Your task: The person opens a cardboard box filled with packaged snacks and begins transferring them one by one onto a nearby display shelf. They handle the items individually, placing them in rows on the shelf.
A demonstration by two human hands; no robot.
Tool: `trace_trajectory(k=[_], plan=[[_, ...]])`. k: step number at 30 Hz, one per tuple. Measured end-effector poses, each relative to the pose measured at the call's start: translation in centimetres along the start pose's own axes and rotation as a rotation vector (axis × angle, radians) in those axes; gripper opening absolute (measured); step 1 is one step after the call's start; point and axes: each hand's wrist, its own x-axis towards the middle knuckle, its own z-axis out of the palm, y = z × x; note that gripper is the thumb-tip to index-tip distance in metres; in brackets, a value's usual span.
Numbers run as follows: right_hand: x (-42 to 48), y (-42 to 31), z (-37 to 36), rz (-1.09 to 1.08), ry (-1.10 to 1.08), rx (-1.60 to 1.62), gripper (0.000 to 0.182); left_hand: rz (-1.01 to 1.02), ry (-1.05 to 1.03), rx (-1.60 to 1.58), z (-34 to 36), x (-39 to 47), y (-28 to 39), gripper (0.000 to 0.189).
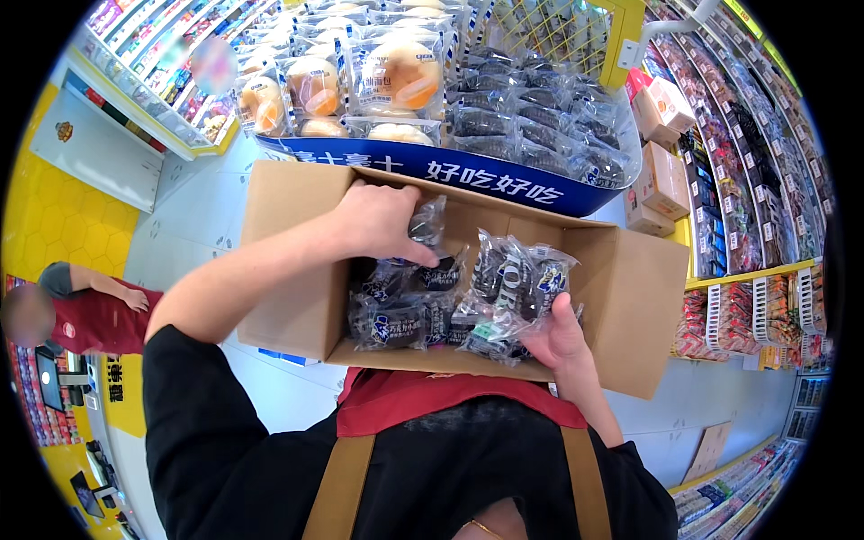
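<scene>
An open cardboard box (pixel 634 304) with its side flaps spread lies before me, holding several dark cakes in clear plastic wrappers (pixel 391 327). My left hand (pixel 385 223) reaches in over the box's back left part, its fingers around a clear-wrapped packet (pixel 426 223). On the right side, my right hand (pixel 560 337) is under and against wrapped dark cakes (pixel 516 280), which rest on its fingers. Just beyond the box stands a blue-fronted display bin (pixel 493 179) with wrapped round breads (pixel 398 74) on its left and wrapped dark cakes (pixel 540 128) on its right.
A yellow mesh panel (pixel 624 40) rises behind the bin. Cardboard cartons (pixel 665 179) stand beside stocked shelves (pixel 749 155) on the right. A person in a red apron (pixel 101 310) is at the far left. More shelves (pixel 162 61) stand at the upper left.
</scene>
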Motion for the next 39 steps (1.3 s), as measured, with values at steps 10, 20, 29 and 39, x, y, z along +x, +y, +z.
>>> trace_trajectory(k=[10, 20, 29, 39], plan=[[1.6, -2.5, 8.3, -0.213, -0.150, -0.749, 0.092, 0.261, 0.220, -2.052, 5.2, -2.6, 5.3, 0.058], [2.7, -7.2, 11.3, -0.736, -0.234, -1.433, 0.090, 0.821, 0.405, -2.241, 1.5, -2.1, 8.5, 0.067], [12.0, -19.1, 12.2, -0.458, -0.192, -1.182, 0.085, 0.365, 1.046, -1.307, -4.3, -0.3, 4.1, 0.055], [28.3, -22.5, 11.2, -0.222, -0.175, -2.361, 0.098, 0.570, 0.636, -0.820, -2.9, -2.0, 1.3, 0.029]])
